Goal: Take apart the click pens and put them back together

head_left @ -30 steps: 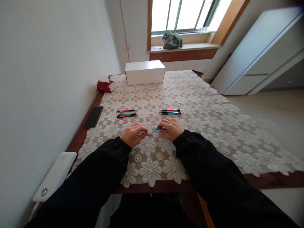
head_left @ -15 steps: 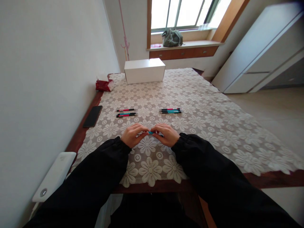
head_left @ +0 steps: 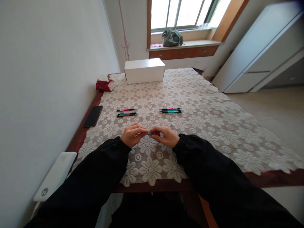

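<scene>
So I've got both hands meeting over the near middle of the table, fingertips basically touching. The right hand (head_left: 165,136) is pinching a small turquoise piece (head_left: 149,134) between thumb and fingers, and it sits right where the two hands meet. The left hand (head_left: 134,134) comes in from the left with its fingers bent and tips up against that piece; I honestly can't tell from here if it's gripping anything itself, its fingers hide too much.

Just beyond the hands there are two lots of pens. Left side: a lone red-and-black pen (head_left: 125,110) on the far side, then a close pair (head_left: 125,115), one turquoise and one red, just nearer. Right side: a tight row of pens (head_left: 170,110) in red, turquoise and black, lying side by side.

All of that's on a flowery lace tablecloth (head_left: 201,95). Over on the left edge I see a dark phone (head_left: 93,116), with a crumpled red packet (head_left: 104,85) farther back, and a white box (head_left: 144,72) stands at the far end.
</scene>
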Tool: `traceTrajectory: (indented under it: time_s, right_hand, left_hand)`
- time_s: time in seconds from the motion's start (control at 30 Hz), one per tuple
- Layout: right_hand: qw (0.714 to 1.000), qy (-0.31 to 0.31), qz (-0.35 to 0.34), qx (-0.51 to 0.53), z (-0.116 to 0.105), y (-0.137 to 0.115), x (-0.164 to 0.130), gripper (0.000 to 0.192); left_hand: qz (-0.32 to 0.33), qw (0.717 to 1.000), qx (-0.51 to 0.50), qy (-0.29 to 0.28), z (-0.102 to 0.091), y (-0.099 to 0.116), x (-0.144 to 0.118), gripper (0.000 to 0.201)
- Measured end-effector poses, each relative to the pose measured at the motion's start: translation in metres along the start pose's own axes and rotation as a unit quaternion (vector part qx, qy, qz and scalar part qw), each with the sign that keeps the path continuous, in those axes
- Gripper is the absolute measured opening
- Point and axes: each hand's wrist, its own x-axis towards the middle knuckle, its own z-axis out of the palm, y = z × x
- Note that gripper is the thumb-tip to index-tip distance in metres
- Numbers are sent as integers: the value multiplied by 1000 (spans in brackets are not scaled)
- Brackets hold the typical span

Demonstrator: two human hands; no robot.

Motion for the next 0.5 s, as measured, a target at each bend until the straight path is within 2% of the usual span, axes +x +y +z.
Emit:
traceTrajectory:
  time_s: [0.2, 0.33, 0.43, 0.5]
  right_hand:
    - [985, -18, 66, 162, 4, 4, 0, 27]
    - [963, -1, 71, 258, 3, 3, 1, 35]
    - [961, 32, 63, 267, 0, -1, 0, 46]
    - [963, 56, 56, 256, -2, -4, 0, 47]
  left_hand:
    - [34, 999, -5, -2, 0, 1, 1, 21]
    - [5, 1000, 20, -12, 0, 1, 0, 36]
    - [-34, 998, 44, -21, -2, 0, 0, 45]
    - [-47, 996, 72, -18, -3, -1, 1, 34]
